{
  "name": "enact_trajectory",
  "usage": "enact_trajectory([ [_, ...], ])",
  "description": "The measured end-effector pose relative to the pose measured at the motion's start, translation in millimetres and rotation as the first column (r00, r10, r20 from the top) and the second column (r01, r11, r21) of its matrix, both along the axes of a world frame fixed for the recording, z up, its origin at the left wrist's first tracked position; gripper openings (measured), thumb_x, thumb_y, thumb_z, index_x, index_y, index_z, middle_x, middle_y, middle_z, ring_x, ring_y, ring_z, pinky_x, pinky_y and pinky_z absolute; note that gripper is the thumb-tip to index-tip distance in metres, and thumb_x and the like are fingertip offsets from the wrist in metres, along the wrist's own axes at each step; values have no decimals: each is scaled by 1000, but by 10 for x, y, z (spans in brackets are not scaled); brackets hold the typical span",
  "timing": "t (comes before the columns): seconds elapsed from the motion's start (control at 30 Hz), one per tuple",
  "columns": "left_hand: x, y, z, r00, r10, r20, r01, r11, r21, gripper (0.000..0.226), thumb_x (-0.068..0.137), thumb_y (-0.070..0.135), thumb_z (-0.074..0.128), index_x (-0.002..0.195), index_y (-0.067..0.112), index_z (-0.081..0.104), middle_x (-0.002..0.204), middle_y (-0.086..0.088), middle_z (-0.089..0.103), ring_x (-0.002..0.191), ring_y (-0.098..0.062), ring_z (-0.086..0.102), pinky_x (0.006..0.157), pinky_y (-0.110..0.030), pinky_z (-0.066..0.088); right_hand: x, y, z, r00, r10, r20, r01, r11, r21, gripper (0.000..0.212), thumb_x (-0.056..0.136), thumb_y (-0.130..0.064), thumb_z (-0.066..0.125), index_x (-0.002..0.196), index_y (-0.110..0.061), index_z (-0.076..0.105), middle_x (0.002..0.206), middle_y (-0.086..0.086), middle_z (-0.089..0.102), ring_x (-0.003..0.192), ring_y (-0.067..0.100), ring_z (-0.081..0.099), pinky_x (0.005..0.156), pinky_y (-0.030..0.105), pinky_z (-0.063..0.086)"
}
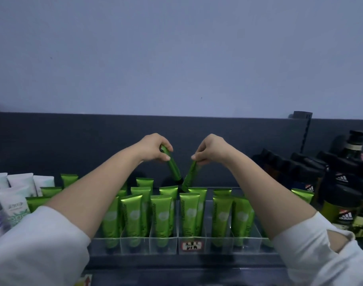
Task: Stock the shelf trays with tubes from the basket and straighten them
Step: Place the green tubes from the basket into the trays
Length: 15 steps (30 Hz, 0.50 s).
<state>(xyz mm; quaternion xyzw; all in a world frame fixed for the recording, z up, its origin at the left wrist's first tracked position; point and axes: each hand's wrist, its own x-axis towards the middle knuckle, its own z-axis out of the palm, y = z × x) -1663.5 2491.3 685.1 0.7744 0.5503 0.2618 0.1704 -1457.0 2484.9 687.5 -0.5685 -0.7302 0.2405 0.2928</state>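
Two green tubes are lifted off the shelf [176, 263], one in each hand, and on my feed they lean toward each other in a V. The left hand [153, 150] grips the left-held tube [172, 168] near its upper end, fingers [166, 157] curled round it. That tube slants down to the right with its dark cap lowest. The right hand [211, 151] pinches the top of the right-held tube [189, 175] between thumb and curled fingers, and this one slants down to the left. Their lower ends come close together just above the back of the clear plastic trays [228, 249], about where the two trays meet. I cannot tell whether the ends touch each other or the stock beneath.

Many standing green tubes [133, 215] fill the tray lanes in rows, crimped ends up, most upright and a few leaning a little. A small handwritten label [191, 245] with a red border sits on the front wall of the right tray. White tubes [21, 205] stand beside the trays on the left, and dark bottles [341, 182] with black caps crowd the right. Both forearms reach over the trays from white sleeves [38, 244]. A dark back panel [73, 141] rises behind the shelf under a pale wall.
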Motion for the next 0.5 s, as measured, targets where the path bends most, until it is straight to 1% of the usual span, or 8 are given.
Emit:
enact_trajectory([
  [0.03, -2, 6, -18, 1000, -29, 5, 29, 999, -19, 26, 78, 6, 73, 102, 13, 65, 78, -1, 66, 65, -9, 65, 63, -17, 53, -19, 4, -20, 999, -14, 29, 14, 1000, 10, 13, 79, -18, 77, 77, -5, 73, 67, 6, 71, 58, 9, 68, 60, 13, 52],
  [0.07, 4, 5, -34, 998, -59, 2, 59, 998, -28, 24, 78, 7, 74, 100, 11, 65, 73, -2, 67, 59, -10, 65, 61, -19, 55, -40, 11, -39, 998, -21, 58, 20, 999, 27, 14, 79, -18, 77, 76, -5, 73, 62, 4, 70, 55, 7, 66, 57, 12, 51],
  [0.13, 39, -2, -73, 993, -99, -58, 99, 995, -18, 21, 77, 13, 76, 93, 8, 64, 65, -3, 66, 52, -11, 64, 59, -23, 57, -77, 33, -78, 994, -19, 110, 14, 999, 46, 15, 79, -19, 77, 73, -6, 72, 53, -1, 67, 51, 7, 66, 62, 16, 54],
  [0.2, 73, 18, -128, 982, -120, -144, 120, 993, -11, 22, 77, 19, 76, 89, 7, 63, 64, -2, 66, 51, -12, 63, 58, -25, 57, -106, 42, -110, 985, -11, 171, 7, 1000, 24, 16, 79, -21, 77, 73, -8, 72, 46, -4, 65, 47, 5, 65, 66, 20, 57],
  [0.27, 93, 51, -191, 970, -130, -204, 127, 991, -32, 22, 78, 22, 75, 88, 6, 64, 68, -6, 69, 55, -16, 65, 63, -28, 58, -122, 49, -146, 971, -16, 240, 18, 1000, -8, 18, 79, -26, 77, 76, -9, 72, 42, -5, 62, 43, 5, 62, 62, 21, 56],
  [0.37, 91, 96, -279, 951, -157, -267, 135, 986, -99, 19, 82, 22, 71, 87, 5, 65, 75, -16, 70, 59, -20, 66, 68, -30, 56, -149, 70, -224, 916, -59, 396, 51, 998, 30, 22, 78, -37, 75, 77, -14, 72, 37, -9, 58, 48, 6, 60, 62, 26, 52],
  [0.43, 86, 108, -352, 937, -165, -308, 126, 982, -144, 15, 86, 20, 66, 91, 7, 67, 77, -15, 70, 56, -17, 64, 65, -26, 53, -176, 72, -285, 884, -58, 464, 58, 998, 14, 23, 80, -40, 73, 74, -18, 70, 36, -10, 56, 54, 5, 61, 61, 25, 47],
  [0.5, 86, 123, -426, 934, -155, -321, 103, 979, -174, 16, 90, 17, 60, 97, 5, 67, 72, -11, 68, 53, -15, 63, 62, -25, 53, -214, 64, -349, 861, -32, 507, 58, 998, -35, 22, 82, -41, 71, 76, -20, 69, 38, -10, 57, 58, 7, 63, 59, 24, 42],
])
